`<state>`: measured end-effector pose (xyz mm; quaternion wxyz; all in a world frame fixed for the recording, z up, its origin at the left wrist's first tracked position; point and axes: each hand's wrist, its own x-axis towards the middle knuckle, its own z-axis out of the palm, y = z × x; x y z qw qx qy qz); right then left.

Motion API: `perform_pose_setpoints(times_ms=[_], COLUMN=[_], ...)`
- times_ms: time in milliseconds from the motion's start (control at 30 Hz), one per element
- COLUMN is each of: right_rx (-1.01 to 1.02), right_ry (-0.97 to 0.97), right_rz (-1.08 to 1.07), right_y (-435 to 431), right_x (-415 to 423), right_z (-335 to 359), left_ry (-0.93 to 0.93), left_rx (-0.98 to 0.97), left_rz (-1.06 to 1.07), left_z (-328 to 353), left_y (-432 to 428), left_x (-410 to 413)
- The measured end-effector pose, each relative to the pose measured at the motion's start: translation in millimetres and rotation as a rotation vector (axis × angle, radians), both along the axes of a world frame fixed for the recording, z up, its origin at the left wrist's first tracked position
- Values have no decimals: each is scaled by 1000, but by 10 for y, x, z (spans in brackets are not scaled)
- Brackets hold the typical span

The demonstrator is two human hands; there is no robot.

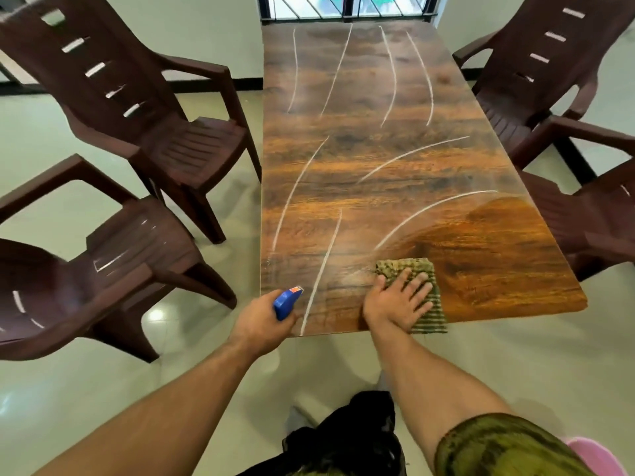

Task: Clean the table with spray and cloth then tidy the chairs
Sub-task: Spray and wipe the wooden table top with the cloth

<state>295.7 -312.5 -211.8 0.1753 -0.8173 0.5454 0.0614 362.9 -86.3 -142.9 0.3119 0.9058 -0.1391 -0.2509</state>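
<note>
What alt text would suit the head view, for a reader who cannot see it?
A person's right hand presses a green cloth flat on the near end of a wooden table, while the left hand grips a blue spray bottle at its edge. White curved streaks cross the tabletop, and brown chairs stand on both sides.

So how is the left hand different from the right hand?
The left hand curls round the blue spray bottle, but the right hand lies flat, fingers spread, on the green cloth. The left hand is at the near left corner of the table, while the right hand presses down on the tabletop further right. Both are bare and reach towards the table's near end.
</note>
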Motion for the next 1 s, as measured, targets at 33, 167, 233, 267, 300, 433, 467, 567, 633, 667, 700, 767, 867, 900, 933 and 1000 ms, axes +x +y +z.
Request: perform_pose_setpoints(times_ms=[33, 167, 233, 267, 300, 433, 467, 567, 633, 667, 700, 767, 867, 900, 933, 1000], right_rx=[16, -12, 18, 23, 15, -66, -69, 45, 57, 47, 32, 24, 4, -34, -68, -75], right_ry=[-7, -32, -48, -67, -79, 4, 15, 4, -11, -14, -17, 5, 12, -5, -33, -69], right_rz=[41, 820, 1130, 1243, 1328, 842, 587, 217, 164, 161, 169, 185, 225, 330, 483, 834], right_y=[190, 938, 962, 870, 741, 427, 492, 778, 797, 752, 690, 592, 693, 827, 1001, 1415], right_x=[118, 103, -23, -50, -72, 7, 133, 606, 765, 803, 845, 973, 1221, 1264, 1263, 1124], right_z=[0, -95, -96, -94, -84, -83, -64, 7, 2, -21, -43, -59, -94, -93, -103, -152], left_ry=[3, 15, 35, 40, 44, 70, 91, 112, 88, 84, 86, 100, 71, 65, 58, 36], left_rx=[10, 11, -7, -17, -22, -8, -11, 35, 82, 93, 91, 82, 77, 67, 60, 46], left_rz=[2, -23, -31, -30, -35, -93, -97, -159, -227, -264, -303, -362, -336, -301, -269, -256], left_z=[-10, -62, -46, -31, -38, -15, -18, -70, -128, -147, -164, -173, -202, -205, -191, -151], left_y=[41, 238, 273, 285, 290, 292, 297, 318, 334, 343, 360, 417, 569, 636, 694, 807], left_x=[-6, 1, 46, 87, 127, 290, 347, 548, 684, 750, 821, 958, 1198, 1286, 1374, 1563])
